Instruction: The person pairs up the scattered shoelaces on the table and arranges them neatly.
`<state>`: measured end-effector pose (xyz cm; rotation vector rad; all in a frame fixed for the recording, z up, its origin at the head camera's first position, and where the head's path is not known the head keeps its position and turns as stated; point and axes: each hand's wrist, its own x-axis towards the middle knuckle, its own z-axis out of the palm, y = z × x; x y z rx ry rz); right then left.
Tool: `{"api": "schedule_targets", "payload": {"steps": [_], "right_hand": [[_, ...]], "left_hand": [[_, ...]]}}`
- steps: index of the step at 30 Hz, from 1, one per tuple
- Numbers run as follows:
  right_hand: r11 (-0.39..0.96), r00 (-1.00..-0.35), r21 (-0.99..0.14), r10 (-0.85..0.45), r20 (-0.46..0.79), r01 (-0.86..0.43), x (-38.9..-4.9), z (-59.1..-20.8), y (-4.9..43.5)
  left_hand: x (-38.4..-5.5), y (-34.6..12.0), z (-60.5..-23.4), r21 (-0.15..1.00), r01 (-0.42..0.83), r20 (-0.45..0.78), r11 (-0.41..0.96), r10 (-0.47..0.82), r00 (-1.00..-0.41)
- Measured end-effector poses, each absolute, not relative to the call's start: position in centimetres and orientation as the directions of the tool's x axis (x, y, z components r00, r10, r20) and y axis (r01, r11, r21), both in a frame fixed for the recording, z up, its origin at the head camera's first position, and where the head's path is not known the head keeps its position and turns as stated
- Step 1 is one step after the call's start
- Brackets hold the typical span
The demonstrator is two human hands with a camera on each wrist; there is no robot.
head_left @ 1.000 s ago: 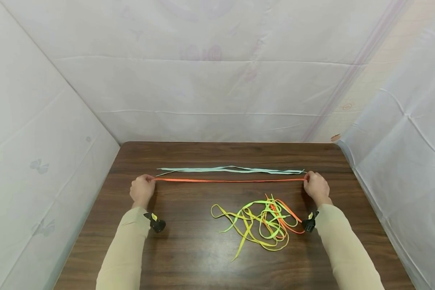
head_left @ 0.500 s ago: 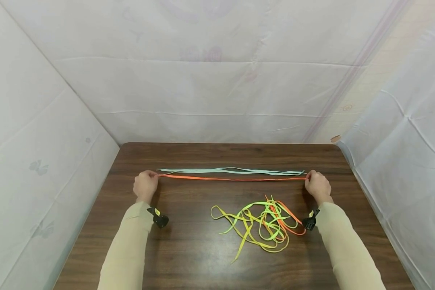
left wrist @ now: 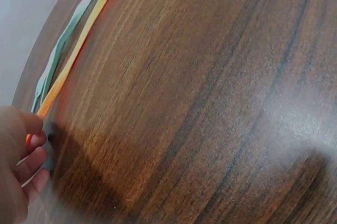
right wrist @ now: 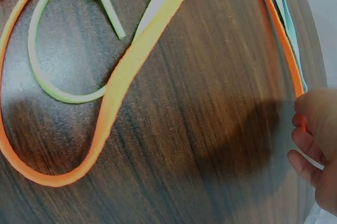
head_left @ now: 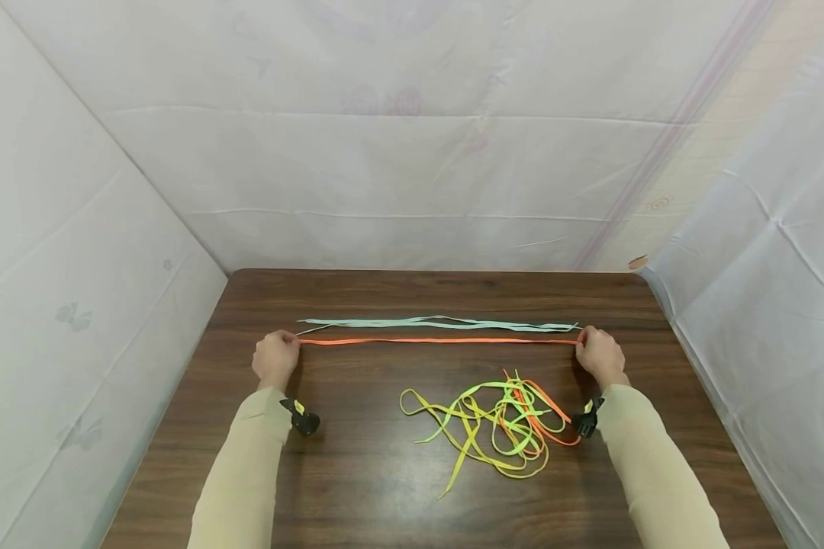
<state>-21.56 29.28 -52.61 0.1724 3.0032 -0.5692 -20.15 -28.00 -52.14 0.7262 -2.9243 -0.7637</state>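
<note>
An orange shoelace (head_left: pixel 426 340) runs straight from side to side between my two hands. My left hand (head_left: pixel 275 358) pinches its left end between thumb and forefinger, as the left wrist view also shows on the orange lace (left wrist: pixel 79 45). At the other end my right hand (head_left: pixel 600 354) pinches the lace; in the right wrist view the orange strip (right wrist: pixel 284 45) enters between thumb and fingers. Just beyond it, nearly parallel, several pale mint-green shoelaces (head_left: pixel 412 322) lie stretched across the table.
A tangled heap of yellow, lime and orange shoelaces (head_left: pixel 515 419) lies nearer me, right of the middle, its orange loop by the right wrist camera (head_left: pixel 586 419). The dark wooden table (head_left: pixel 357 473) meets white sheeting (head_left: pixel 412 175) at its back and sides.
The left hand has shifted slightly right, moving away and then back toward me. The orange lace's left end came near the mint laces, then drew back; the lace now lies straight. The heap stays put.
</note>
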Motion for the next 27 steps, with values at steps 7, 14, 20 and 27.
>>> {"api": "schedule_targets", "payload": {"steps": [7,14,20,27], "right_hand": [[0.93,-0.989,-0.345,0.09,-0.114,0.125,-21.3,-53.0,29.4],[0.931,-0.988,-0.337,0.108,-0.112,0.14,-20.8,-52.9,29.2],[0.927,-0.99,-0.351,0.115,-0.08,0.136,-20.5,-53.1,29.0],[0.925,-0.992,-0.361,0.093,-0.084,0.117,-20.1,-53.4,29.4]], "left_hand": [[-20.2,-27.9,-52.3,0.455,-0.433,-0.08,0.778,-0.448,-0.89],[-20.3,-27.9,-52.6,0.448,-0.428,-0.06,0.784,-0.452,-0.89],[-20.4,-27.9,-52.9,0.448,-0.403,-0.047,0.798,-0.429,-0.902],[-20.0,-28.2,-52.0,0.443,-0.359,-0.068,0.822,-0.368,-0.927]]}}
